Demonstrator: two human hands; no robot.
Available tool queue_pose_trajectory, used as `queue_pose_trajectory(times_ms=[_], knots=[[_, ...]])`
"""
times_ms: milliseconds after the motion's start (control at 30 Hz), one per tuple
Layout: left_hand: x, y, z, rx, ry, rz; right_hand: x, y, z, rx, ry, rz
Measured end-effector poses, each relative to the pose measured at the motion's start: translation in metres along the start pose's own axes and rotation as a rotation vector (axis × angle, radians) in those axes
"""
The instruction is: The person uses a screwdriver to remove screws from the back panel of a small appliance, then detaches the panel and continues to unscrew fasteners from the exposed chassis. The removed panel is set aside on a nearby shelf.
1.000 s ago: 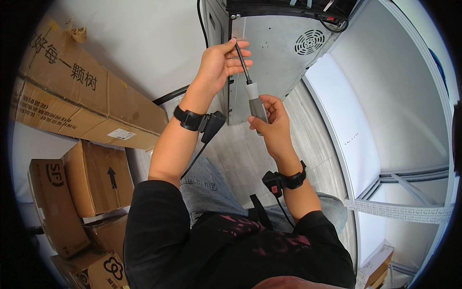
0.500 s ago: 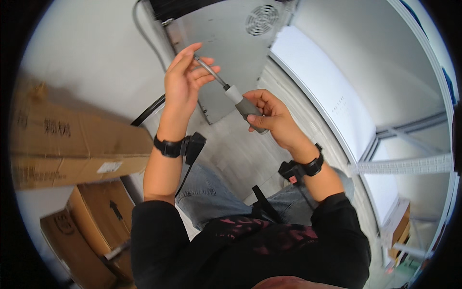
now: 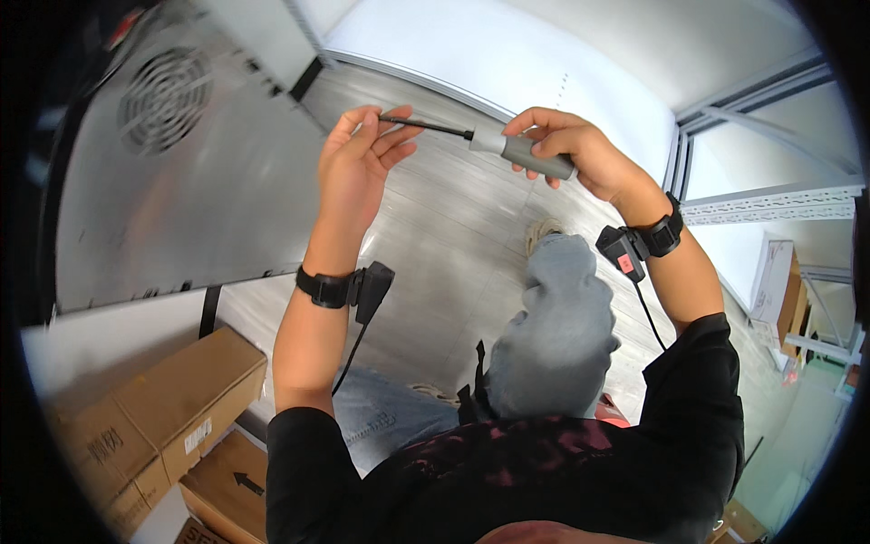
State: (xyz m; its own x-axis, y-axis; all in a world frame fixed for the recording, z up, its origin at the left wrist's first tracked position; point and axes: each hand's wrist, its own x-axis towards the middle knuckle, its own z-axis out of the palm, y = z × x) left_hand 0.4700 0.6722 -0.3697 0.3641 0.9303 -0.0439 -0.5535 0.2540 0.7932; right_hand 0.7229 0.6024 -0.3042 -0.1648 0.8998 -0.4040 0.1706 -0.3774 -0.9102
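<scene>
Held level in front of me is a screwdriver [image 3: 488,140] with a thick grey handle and a long dark shaft. My right hand [image 3: 594,154] is closed round the handle, thumb on top and fingertips showing below. At the other end, my left hand [image 3: 352,177] has thumb and forefinger closed on the tip of the shaft, the remaining fingers loosely spread behind it. Whether a separate bit sits at the tip is hidden by those fingers. Each wrist wears a black strap with a small cabled box.
A metal cabinet panel [image 3: 181,208] with a round vent stands at the left. Cardboard boxes [image 3: 172,408] are stacked at lower left. A long white panel [image 3: 507,54] and a metal rack frame [image 3: 770,204] run along the far and right sides. My legs are below, over the pale plank floor [image 3: 435,245].
My view has swung right, so the cabinet panel now lies at the left. The screwdriver has turned from steeply slanted to nearly level. My left fingers have closed on its tip.
</scene>
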Motion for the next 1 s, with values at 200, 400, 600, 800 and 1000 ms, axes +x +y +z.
queue_pose_trajectory(times_ms=[200, 400, 600, 800, 1000], knots=[[0.113, -0.120, 0.055, 0.066, -0.067, -0.201, 0.035, 0.112, -0.128, 0.243, 0.097, 0.034], [0.226, -0.213, 0.065, 0.207, -0.010, -0.478, 0.097, 0.201, -0.204, 0.339, 0.201, 0.096], [0.333, -0.273, 0.058, 0.434, 0.188, -0.378, 0.129, 0.236, -0.250, 0.559, 0.331, 0.148], [0.387, -0.349, 0.091, 1.183, 0.101, -0.044, 0.152, 0.254, -0.273, 0.666, 0.459, 0.190], [0.414, -0.380, 0.093, 1.297, 0.115, 0.174, 0.169, 0.270, -0.283, 0.710, 0.511, 0.189]])
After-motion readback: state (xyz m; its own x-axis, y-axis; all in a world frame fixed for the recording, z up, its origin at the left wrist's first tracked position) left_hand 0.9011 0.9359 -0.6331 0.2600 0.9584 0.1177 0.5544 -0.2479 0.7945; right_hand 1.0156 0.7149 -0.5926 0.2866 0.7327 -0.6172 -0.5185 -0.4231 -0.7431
